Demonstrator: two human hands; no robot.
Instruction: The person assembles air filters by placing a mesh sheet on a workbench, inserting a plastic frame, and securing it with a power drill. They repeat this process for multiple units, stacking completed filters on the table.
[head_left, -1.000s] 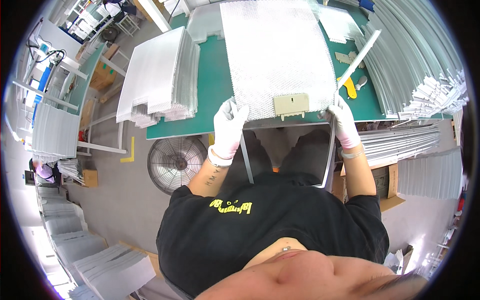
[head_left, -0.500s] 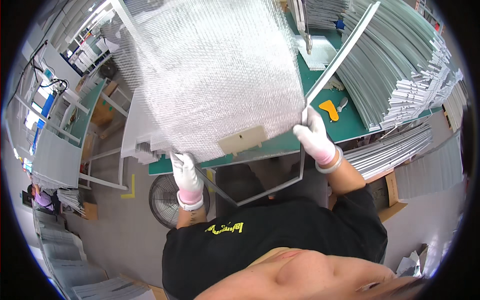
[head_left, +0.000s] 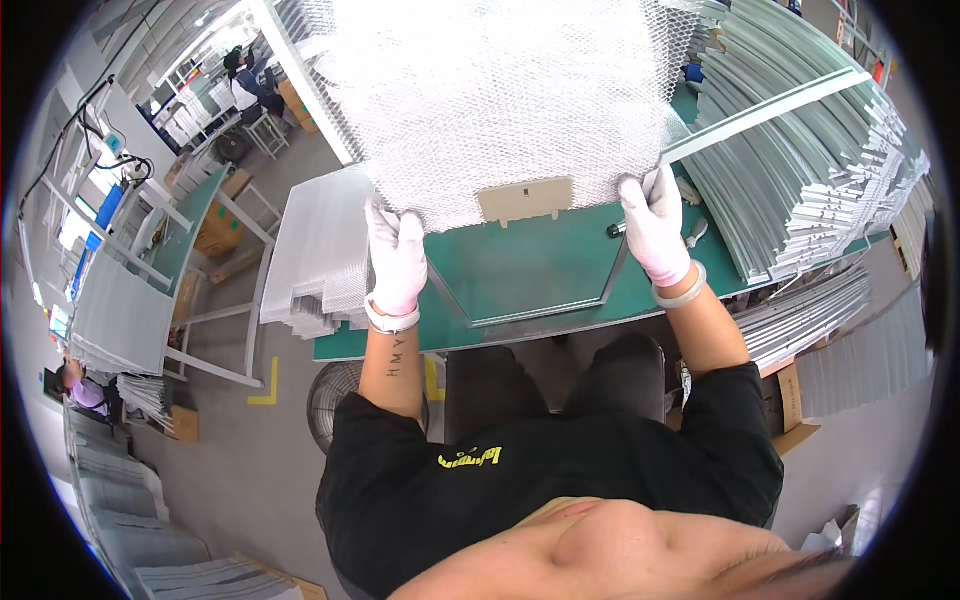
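A silvery honeycomb mesh panel (head_left: 500,110) spans between my two white-gloved hands above the table. My left hand (head_left: 397,262) is closed on its near left corner; my right hand (head_left: 655,225) pinches its near right corner, beside a pale metal strip (head_left: 770,115) slanting off to the right. A beige plate (head_left: 510,203) with small tabs sits at the mesh's near edge. Under and nearer than the mesh, a thin grey metal frame (head_left: 540,317) shows its near side and corners. How frame and mesh join is hidden by the mesh and gloves.
The green table (head_left: 480,275) lies beneath. A stack of mesh panels (head_left: 320,235) stands at left, a tall pile of pale panels (head_left: 790,150) at right. A white post (head_left: 305,85) rises behind my left hand. A floor fan (head_left: 330,400) stands below left.
Both hands and the mesh have moved away from my body, over the table. The frame's near side has come forward from above my lap to above the tabletop. The right strip now lies flatter.
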